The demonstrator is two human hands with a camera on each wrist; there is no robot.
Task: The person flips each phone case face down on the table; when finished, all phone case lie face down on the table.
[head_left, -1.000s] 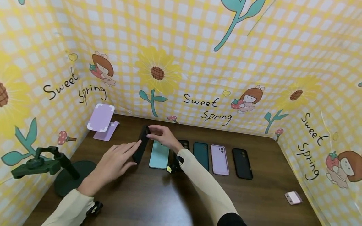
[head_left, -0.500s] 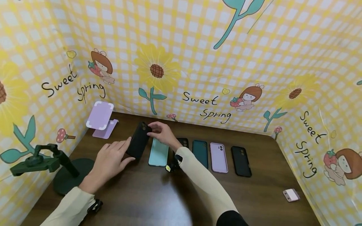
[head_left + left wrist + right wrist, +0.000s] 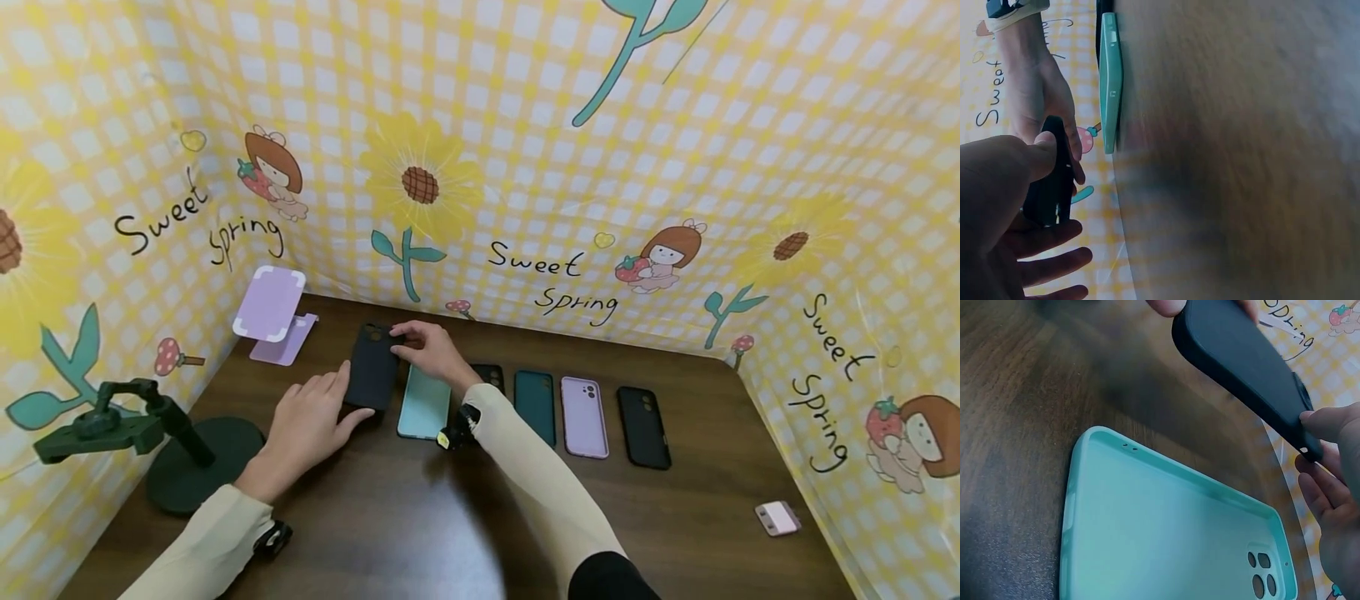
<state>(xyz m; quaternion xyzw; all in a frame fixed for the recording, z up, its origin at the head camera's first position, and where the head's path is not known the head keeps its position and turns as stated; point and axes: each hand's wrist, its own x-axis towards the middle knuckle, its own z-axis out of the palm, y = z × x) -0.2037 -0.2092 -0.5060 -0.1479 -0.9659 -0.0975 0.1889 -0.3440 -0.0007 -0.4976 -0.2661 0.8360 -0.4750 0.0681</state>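
Note:
A black phone case (image 3: 373, 371) is held tilted above the table's left-centre part, its flat back and camera cutout towards the head camera. My left hand (image 3: 303, 429) grips its lower left end between thumb and fingers, with the other fingers spread in the left wrist view. At the top right corner, my right hand (image 3: 431, 354) pinches it; in the right wrist view the thumb lies on the case (image 3: 1241, 362) and fingers are behind it. Just right of it, a mint green phone case (image 3: 423, 404) lies on the table, inner side up in the right wrist view.
Right of the mint case lie a black case (image 3: 491, 375) partly behind my arm, a teal case (image 3: 535, 408), a lilac case (image 3: 583, 417) and another black case (image 3: 645, 429). A purple stand (image 3: 270, 304), a dark green stand (image 3: 202, 462) and a white charger (image 3: 777, 518) are farther out.
The black case has turned from nearly edge-on to show its broad back to the head camera. Both hands keep hold of it, and the cases on the table stay put.

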